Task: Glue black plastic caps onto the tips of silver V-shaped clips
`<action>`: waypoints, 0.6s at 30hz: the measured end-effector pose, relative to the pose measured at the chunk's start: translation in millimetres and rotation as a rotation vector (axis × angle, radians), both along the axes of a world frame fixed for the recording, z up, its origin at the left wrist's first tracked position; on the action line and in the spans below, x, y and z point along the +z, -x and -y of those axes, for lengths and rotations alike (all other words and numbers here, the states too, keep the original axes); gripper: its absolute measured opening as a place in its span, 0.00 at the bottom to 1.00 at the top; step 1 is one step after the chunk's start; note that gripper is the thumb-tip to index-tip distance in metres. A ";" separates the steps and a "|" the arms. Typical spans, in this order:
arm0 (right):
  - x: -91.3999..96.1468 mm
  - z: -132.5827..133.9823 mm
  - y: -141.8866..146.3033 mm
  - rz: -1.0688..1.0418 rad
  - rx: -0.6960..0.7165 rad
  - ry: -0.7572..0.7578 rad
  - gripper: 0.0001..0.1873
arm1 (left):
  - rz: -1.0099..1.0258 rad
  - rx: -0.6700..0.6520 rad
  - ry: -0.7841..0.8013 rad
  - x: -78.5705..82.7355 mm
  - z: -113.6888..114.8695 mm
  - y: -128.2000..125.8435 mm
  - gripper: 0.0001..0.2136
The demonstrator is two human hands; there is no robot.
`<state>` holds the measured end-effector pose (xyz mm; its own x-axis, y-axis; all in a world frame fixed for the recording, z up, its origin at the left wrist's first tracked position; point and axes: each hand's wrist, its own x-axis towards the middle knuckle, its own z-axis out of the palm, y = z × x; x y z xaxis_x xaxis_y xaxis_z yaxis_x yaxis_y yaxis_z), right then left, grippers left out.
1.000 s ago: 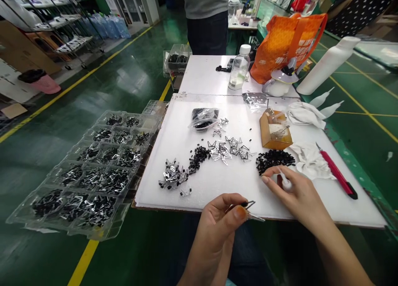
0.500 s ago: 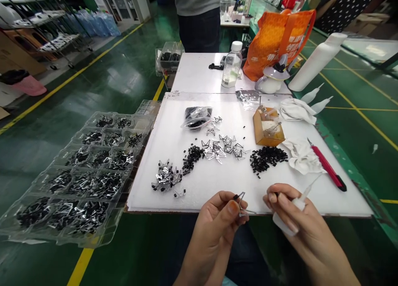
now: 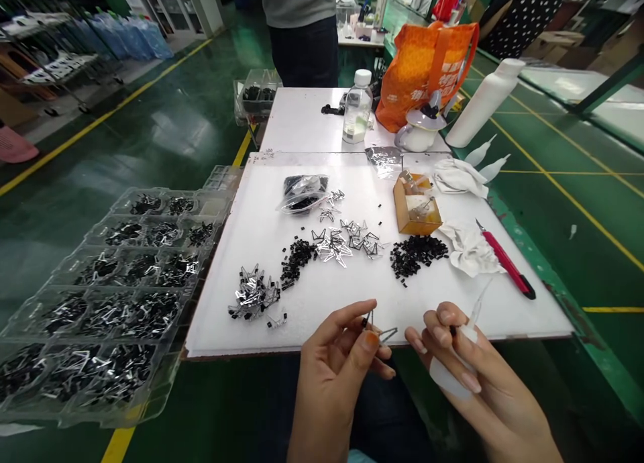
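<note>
My left hand pinches a small bent metal clip with a black piece on it, just past the table's near edge. To its right, my right hand is closed around a white squeeze bottle with a thin pointed nozzle. A tiny black piece shows between its thumb and fingers. On the white table lie a pile of black pieces, a second black pile, bare metal clips and clips with black pieces.
A segmented clear tray full of clips stands at the left. Right on the table are a yellow box, crumpled tissue and a red craft knife. An orange bag and a clear bottle stand behind; a person stands beyond.
My left hand's fingers have shifted and spread, and the clip has turned in them. My right hand still holds the squeeze bottle and black piece. The whole view has swung slightly right.
</note>
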<state>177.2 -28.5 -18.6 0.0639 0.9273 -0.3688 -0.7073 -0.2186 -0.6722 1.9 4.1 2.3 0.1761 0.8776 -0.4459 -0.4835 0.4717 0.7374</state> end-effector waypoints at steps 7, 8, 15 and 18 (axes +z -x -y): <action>-2.4 2.8 8.4 0.067 -0.081 0.036 0.13 | -0.052 0.137 -0.015 10.6 3.3 -8.2 0.13; -3.4 3.0 8.3 0.070 -0.087 0.035 0.12 | -0.064 0.162 -0.006 12.6 4.4 -9.8 0.13; -12.8 4.1 2.4 0.062 -0.031 0.005 0.10 | -0.072 0.195 0.031 15.0 6.9 -13.9 0.16; -11.2 3.6 6.0 0.077 -0.060 0.032 0.10 | -0.080 0.214 0.044 15.5 6.2 -14.6 0.17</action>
